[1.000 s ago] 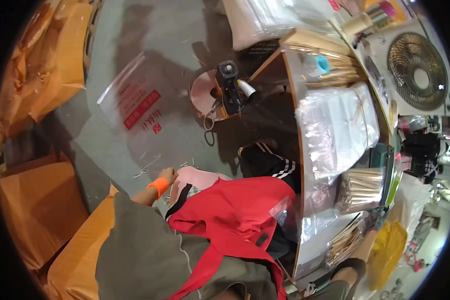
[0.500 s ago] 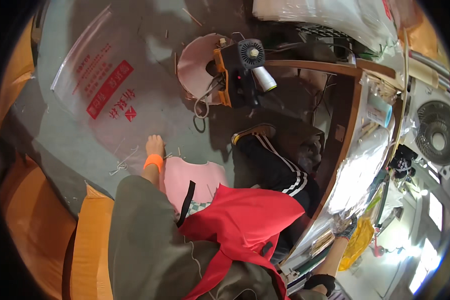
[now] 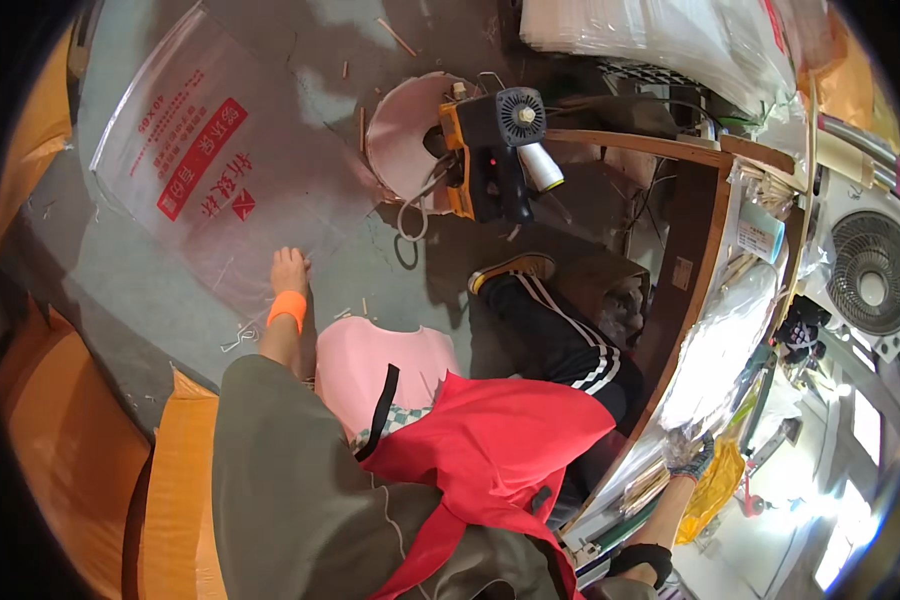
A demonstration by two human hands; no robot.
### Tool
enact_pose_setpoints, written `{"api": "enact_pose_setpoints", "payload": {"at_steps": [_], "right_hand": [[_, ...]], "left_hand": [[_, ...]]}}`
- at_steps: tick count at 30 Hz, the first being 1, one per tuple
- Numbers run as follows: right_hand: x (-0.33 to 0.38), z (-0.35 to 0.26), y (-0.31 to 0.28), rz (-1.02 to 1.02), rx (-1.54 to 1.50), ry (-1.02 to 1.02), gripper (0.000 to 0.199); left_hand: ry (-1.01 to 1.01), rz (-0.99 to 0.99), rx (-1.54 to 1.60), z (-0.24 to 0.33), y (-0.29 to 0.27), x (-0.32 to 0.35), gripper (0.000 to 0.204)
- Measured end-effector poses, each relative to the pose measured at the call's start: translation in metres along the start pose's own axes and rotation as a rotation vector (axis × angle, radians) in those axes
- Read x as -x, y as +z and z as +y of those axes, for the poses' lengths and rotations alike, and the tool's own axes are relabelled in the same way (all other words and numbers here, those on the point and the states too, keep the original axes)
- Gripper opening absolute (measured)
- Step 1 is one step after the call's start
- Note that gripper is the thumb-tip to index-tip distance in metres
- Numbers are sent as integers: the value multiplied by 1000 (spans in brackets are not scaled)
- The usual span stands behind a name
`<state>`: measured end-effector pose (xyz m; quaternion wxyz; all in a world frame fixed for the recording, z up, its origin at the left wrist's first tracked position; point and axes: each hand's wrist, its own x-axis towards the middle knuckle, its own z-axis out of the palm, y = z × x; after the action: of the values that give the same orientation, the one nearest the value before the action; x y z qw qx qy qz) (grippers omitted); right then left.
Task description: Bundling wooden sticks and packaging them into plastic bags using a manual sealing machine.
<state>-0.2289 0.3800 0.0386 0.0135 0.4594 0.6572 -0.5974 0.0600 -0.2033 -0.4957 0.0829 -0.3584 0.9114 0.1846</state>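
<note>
While the clear bag (image 3: 232,150) slants lengthwise toward upper left, whether left hand (image 3: 289,270) or right hand (image 3: 692,460) grips is unclear.

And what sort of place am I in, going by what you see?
Probably a packing workshop: a big clear plastic bag lies on the floor, bulky orange packages sit at the left, and a machine carries what looks like a thread spool.

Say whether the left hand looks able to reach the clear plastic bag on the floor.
Likely yes: the left hand is close to the near end of the clear plastic bag, and nothing visible blocks the way.
</note>
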Motion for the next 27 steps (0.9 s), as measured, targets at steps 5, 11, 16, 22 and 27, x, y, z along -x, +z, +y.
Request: {"api": "enact_pose_setpoints", "payload": {"at_steps": [5,11,16,22,27], "right_hand": [[-2,-5,-4,-26,-68,-20,31],[13,-7,-9,-192,-311,71,39],[23,1,17,-88,-339,33,47],[11,4,17,-60,-228,-48,54],[-33,-5,-65,105,459,-542,49]], "left_hand": [[-24,-31,-254,-3,15,2,28],[5,-4,51,16,-13,13,24],[-38,61,67,-4,4,6,18],[46,12,380,-27,-48,5,7],[129,-139,751,59,-189,26,10]]}}
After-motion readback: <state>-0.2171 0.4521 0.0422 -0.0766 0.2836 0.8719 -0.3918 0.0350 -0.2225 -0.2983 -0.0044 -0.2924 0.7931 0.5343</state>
